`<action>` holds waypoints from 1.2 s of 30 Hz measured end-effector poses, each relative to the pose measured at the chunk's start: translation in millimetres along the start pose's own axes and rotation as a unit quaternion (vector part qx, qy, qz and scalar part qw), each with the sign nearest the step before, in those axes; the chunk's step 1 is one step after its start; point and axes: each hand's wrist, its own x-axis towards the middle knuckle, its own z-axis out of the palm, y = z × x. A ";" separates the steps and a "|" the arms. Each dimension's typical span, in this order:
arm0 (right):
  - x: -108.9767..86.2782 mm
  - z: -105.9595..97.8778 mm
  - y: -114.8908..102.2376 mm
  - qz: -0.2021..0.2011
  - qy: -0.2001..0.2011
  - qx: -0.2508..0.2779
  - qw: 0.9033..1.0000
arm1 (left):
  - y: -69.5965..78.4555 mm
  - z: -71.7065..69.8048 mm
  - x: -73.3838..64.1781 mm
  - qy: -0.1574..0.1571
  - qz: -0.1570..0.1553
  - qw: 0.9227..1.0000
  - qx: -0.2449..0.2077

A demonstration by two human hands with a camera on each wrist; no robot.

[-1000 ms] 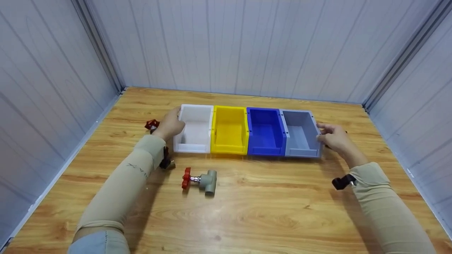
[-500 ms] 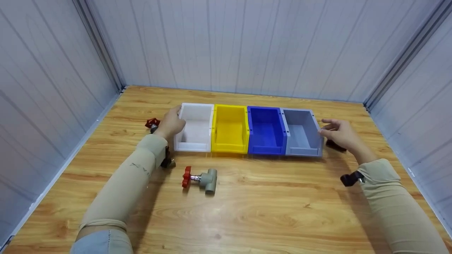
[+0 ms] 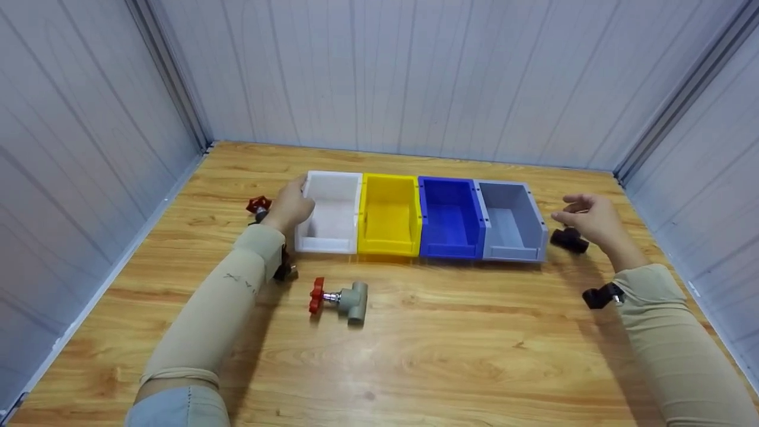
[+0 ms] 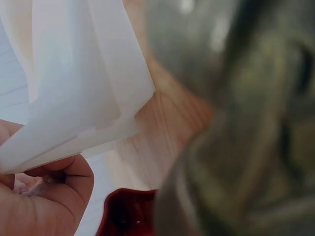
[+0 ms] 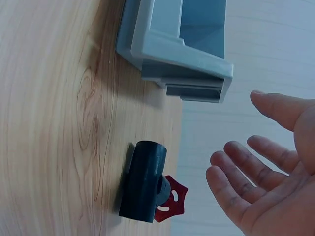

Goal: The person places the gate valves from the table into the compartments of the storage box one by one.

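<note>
Four-sided bins stand joined in a row: white (image 3: 326, 245), yellow (image 3: 388, 248), blue (image 3: 450, 251) and grey (image 3: 514, 254). My left hand (image 3: 289, 207) grips the left wall of the white bin; in the left wrist view its fingers (image 4: 74, 189) curl round the bin's edge. Beyond the row's right end, my right hand (image 3: 596, 222) is apart from the grey bin, holding nothing. Below it lies a black valve (image 3: 569, 240), whose red handwheel (image 5: 172, 199) shows in the right wrist view.
A grey-green valve (image 3: 354, 302) with a red handwheel (image 3: 316, 296) lies in front of the white bin. Another red-wheeled valve (image 3: 259, 205) is partly hidden beside my left hand. Panelled walls (image 3: 385, 77) enclose the wooden table (image 3: 450, 356) at the back and sides.
My right hand has let go of the grey bin's right wall and moved off to the right, uncovering the black valve. My left hand keeps its grip on the white bin.
</note>
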 end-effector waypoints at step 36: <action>5.9 -4.9 56.7 0.159 -0.068 -0.030 0.984 | -1.2 5.4 -1.8 0.004 0.012 1.000 -0.009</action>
